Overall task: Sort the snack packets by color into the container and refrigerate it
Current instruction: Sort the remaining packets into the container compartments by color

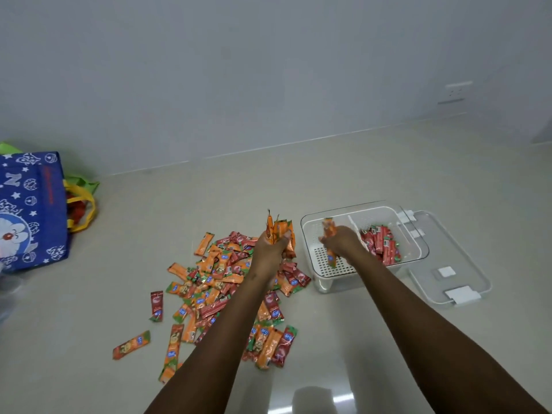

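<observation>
A heap of orange and red snack packets (215, 291) lies spread on the pale floor. My left hand (270, 246) is raised over the heap's far edge, shut on a bunch of orange packets (282, 231) that stick up from the fist. My right hand (340, 242) is shut on an orange packet (330, 231) over the left compartment of the clear container (415, 252). A white perforated insert with a divider lines the container. Red packets (379, 243) fill its right compartment.
The container's clear lid (451, 258) lies open on the floor to its right. A blue printed tote bag (30, 210) with yellow handles lies at the far left. The wall runs along the back, with a socket (455, 92) at the right.
</observation>
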Demonstrator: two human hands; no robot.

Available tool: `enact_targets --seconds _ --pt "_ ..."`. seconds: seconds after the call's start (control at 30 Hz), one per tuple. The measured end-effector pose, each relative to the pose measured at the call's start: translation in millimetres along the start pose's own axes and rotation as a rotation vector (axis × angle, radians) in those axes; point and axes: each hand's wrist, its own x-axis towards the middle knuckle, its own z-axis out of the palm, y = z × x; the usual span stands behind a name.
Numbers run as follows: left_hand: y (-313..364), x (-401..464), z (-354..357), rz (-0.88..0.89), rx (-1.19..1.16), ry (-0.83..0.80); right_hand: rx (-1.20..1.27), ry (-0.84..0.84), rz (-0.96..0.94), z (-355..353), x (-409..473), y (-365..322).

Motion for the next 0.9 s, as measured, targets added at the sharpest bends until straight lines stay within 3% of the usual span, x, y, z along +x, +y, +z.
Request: enact_targets --seconds 0.1,0.17,0.37,0.43,0.6,0.7,0.8,0.9 --pt "-1.1 0.6 12.6 -0.028 0.031 0.041 -0.261 -0.138 0.080 13.1 12.8 11.8" --pt "-1.7 2.8 16.7 -0.029 0.055 0.061 -0.311 -0.179 0.103 14.1 15.9 14.4" --pt "-0.8 10.2 31.0 -0.033 0.096 0.135 -0.359 -0.111 -0.004 -1.0 22.5 10.2" --pt "2.3 15.0 44.6 -0.014 0.091 0.146 -0.281 -0.012 -0.092 -15.4 18.4 8.9" --pt "8.2 36.6 98.3 -0.136 0.182 0.071 0.284 0.239 -0.223 -62.1 -1.4 12.0" --pt "-3.7 47.6 124.5 -0.334 0.347 -0.010 0.423 0.252 -0.190 -82.2 -8.3 15.5" --pt "-32.4 56.0 131.8 -0.412 0.577 -0.104 0.459 0.240 -0.162 -88.2 -13.3 22.4" --pt "-47.0 61.4 132.7 -0.496 0.497 -0.068 0.467 0.214 -0.156 -84.9 -17.6 28.9"
